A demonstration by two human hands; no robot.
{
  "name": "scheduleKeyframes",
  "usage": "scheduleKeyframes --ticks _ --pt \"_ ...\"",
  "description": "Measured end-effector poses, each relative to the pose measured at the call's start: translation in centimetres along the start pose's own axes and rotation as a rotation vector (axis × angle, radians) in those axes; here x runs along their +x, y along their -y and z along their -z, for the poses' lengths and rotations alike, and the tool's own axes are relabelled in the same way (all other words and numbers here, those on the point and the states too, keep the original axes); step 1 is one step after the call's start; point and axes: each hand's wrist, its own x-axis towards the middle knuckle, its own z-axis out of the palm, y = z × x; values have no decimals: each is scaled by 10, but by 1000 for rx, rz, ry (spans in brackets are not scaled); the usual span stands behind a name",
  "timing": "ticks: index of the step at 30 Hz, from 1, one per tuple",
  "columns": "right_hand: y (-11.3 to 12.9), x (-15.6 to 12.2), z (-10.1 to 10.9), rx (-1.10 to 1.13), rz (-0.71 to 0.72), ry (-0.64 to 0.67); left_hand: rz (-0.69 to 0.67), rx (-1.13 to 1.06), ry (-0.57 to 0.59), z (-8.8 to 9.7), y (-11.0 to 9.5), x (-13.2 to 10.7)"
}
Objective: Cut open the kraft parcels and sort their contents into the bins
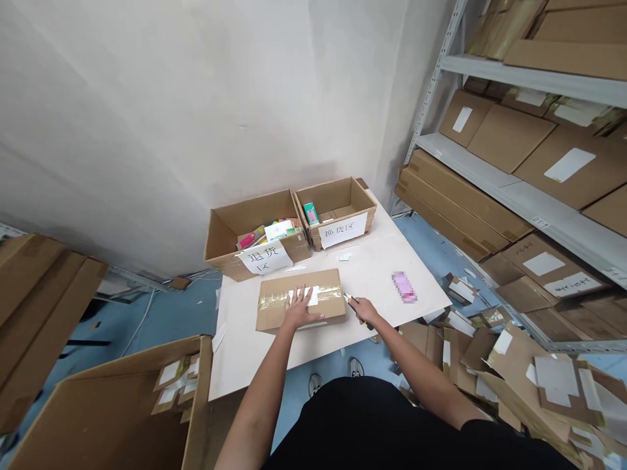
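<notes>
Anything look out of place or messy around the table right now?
Yes: loose cardboard pieces lie in a jumbled heap on the floor to the right of the table, at odd angles, unlike the more orderly shelved cartons. The taped carton under the left hand shows no obvious damage.

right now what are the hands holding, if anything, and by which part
The right hand grips a box cutter by its handle; the left hand rests spread on the taped box.

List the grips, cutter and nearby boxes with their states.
Taped carton: closed.
Left grip: flat on the carton.
Cutter: held, tip toward the carton.
Right grip: closed around the cutter.
Left labelled box: open, partly filled.
Right labelled box: open, few items.
Large lower-left carton: open, cardboard inside.
</notes>
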Motion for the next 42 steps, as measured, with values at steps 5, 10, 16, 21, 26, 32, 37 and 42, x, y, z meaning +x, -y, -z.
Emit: scheduleKeyframes --ticks 5,10,16,21,26,32,37,42 --pt "11 9 6 40 4 -59 -14 12 -12 -2 3 0" --pt "18 13 -5 71 14 -30 -22 17 -29 -4 5 0" --pt "1 12 -17 204 -17 -69 -23 21 -33 -7 7 2" --pt "2 14 -17 234 -14 -54 -21 37 -32 -8 8 4" --pt "2 3 -18 231 -2 -14 -22 39 -20 -6 8 5" --pt "-8 -18 -4 117 5 63 -19 22 -29 -5 3 6" --pt "-7 -21 -13 131 -50 -179 -30 -82 -68 8 13 7" --pt "12 -12 -49 -66 -58 -293 376 -142 -265 18 61 -14"
